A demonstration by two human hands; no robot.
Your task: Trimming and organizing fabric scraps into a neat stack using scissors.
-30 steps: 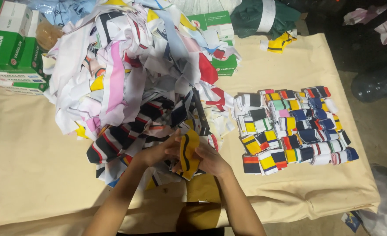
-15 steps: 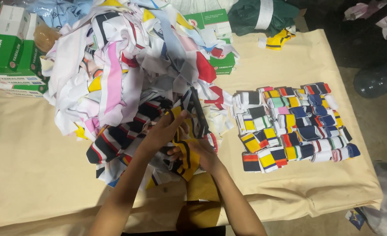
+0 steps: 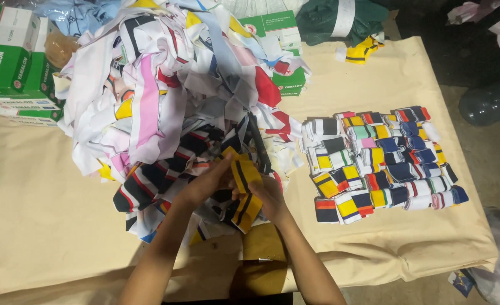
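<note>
Both my hands hold a yellow and black striped fabric strip (image 3: 246, 192) at the near edge of a big heap of mixed fabric strips (image 3: 171, 90). My left hand (image 3: 207, 182) pinches the strip's upper part from the left. My right hand (image 3: 268, 195) grips it from the right and below. Its lower end hangs over the dark striped pieces of the heap. To the right, several folded striped pieces (image 3: 380, 155) lie in neat rows on the beige cloth-covered table (image 3: 46, 226).
Green and white cardboard boxes (image 3: 9, 62) stand at the back left, another green box (image 3: 286, 39) behind the heap. A dark green garment (image 3: 340, 20) and a yellow piece (image 3: 360, 52) lie at the back right. The table's right edge drops to a dark floor.
My hands have shifted a little to the right and lifted the yellow and black strip, folding its upper end over. The heap and the rows have not moved.
</note>
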